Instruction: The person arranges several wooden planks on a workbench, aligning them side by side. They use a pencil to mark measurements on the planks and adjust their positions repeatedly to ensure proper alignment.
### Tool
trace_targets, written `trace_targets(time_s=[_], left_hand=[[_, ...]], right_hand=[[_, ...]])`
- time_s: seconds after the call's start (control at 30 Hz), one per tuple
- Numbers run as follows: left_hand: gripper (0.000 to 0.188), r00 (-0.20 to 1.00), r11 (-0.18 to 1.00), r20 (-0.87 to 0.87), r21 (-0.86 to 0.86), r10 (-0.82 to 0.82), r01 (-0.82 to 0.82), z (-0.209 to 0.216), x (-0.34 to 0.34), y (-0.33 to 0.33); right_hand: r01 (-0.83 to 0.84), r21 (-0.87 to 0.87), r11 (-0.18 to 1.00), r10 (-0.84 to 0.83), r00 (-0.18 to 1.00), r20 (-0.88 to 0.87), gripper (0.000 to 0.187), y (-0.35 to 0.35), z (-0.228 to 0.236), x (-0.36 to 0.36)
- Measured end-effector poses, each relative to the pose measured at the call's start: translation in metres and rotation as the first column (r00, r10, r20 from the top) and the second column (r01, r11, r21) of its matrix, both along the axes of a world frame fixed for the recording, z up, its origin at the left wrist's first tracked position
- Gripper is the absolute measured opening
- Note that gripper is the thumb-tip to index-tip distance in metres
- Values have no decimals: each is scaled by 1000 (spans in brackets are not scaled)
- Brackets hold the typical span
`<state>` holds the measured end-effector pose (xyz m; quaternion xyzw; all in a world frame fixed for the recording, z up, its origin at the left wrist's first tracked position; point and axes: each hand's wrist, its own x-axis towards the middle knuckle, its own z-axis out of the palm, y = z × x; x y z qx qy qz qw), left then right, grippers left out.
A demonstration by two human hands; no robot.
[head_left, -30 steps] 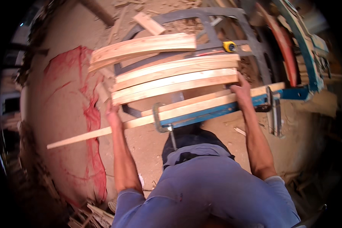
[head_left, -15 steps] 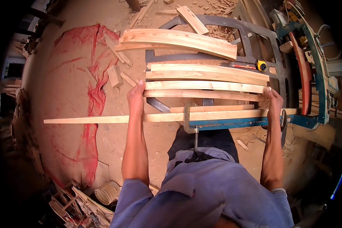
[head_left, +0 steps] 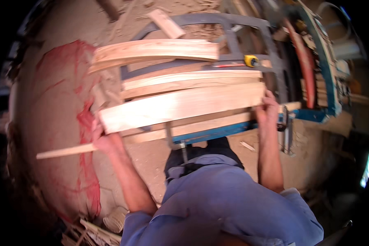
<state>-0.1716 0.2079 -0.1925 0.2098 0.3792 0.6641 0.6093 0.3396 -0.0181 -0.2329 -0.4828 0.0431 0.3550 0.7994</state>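
Observation:
A pale wooden board [head_left: 180, 105] is held up in front of me with its broad face toward me. My left hand [head_left: 101, 133] grips its left end, and my right hand [head_left: 268, 105] has closed on its right end. Behind it, another curved board [head_left: 192, 80] lies on the grey metal frame [head_left: 250, 20]. Beneath and nearer to me runs a long thin wood strip [head_left: 65, 151] along a blue metal bar [head_left: 211, 135]. A C-clamp [head_left: 174, 141] sits on that bar, between my two arms.
Farther off rests a thick curved timber piece [head_left: 160, 49], with a short block [head_left: 166, 23] beyond it. A yellow tape measure [head_left: 251, 61] and a red pencil [head_left: 229, 65] lie at the right. A red sheet [head_left: 86, 123] covers floor at left. A blue metal stand [head_left: 328, 61] rises on the right.
The board between my hands has come up off the frame and turned its broad face toward me. Its left end has swung nearer and left with my left hand. The whole view has shifted.

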Motion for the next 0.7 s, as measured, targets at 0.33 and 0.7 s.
trace_targets(time_s=[0.33,0.7], left_hand=[[52,970,971,135,-162,201,-178,3,14,-7],[36,915,921,197,-246,353,-302,-26,-7,18]], right_hand=[[89,64,994,-83,993,-90,35,18,35,-5],[111,255,960,-44,966,-256,12,7,44,2]])
